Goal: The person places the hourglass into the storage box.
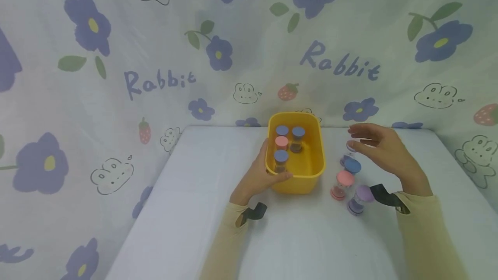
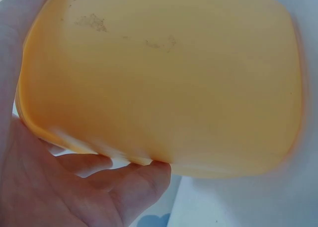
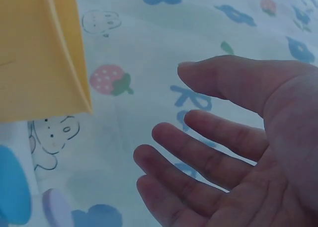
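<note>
My left hand point(image 1: 258, 176) grips a yellow plastic bin point(image 1: 295, 184) at its left front corner, the thumb lying over the rim. The left wrist view shows the fingers against the bin's wall point(image 2: 169, 88). Inside the bin stand several small sand timers, among them one with a pink cap point(image 1: 282, 142) and one with a blue-purple cap point(image 1: 298, 132). To the right of the bin, my right hand point(image 1: 379, 146) hovers with nothing in its fingers. Just below it are a blue-capped sand timer point(image 1: 352, 165) and a pale-capped one point(image 1: 346, 159), partly hidden by the hand.
Nearer me on the white table point(image 1: 186, 228) stand a pink sand timer point(image 1: 344, 179) and a purple sand timer point(image 1: 364, 195), the latter close to my right wrist. A patterned cloth point(image 1: 249, 46) with flowers and rabbits hangs behind the table's far edge.
</note>
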`<state>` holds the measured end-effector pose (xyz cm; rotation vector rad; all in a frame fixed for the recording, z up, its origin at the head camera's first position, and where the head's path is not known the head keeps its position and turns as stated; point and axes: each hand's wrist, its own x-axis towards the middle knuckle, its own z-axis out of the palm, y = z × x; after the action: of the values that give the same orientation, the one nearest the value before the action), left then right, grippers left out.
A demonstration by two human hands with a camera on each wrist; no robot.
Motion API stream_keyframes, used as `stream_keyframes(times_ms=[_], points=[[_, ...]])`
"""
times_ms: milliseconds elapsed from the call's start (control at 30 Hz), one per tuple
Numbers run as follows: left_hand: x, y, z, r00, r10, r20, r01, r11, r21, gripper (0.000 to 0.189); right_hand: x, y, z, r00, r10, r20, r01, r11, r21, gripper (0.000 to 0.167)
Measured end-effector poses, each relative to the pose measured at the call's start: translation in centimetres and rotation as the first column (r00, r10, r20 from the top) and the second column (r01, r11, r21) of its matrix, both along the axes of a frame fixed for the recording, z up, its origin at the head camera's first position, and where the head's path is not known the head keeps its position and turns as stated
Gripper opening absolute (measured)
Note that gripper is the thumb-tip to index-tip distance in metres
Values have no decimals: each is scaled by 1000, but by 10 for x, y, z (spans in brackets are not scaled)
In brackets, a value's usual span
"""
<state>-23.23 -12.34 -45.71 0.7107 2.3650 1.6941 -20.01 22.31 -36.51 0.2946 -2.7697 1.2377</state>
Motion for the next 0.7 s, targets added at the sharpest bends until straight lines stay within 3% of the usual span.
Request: stream_keyframes(times_ms=[267, 433, 700], points=[[2, 1, 3, 1000, -1, 22, 1, 1000, -9, 116, 9, 16, -27, 1000, -16, 11, 17, 999, -46, 52], [2, 0, 4, 1000, 6, 10, -6, 1000, -3, 115, 6, 21, -36, 999, 37, 0, -37, 993, -111, 48], [-2, 1, 1, 1000, -1, -4, 2, 1000, 13, 115, -2, 29, -51, 987, 134, 85, -122, 982, -141, 51]])
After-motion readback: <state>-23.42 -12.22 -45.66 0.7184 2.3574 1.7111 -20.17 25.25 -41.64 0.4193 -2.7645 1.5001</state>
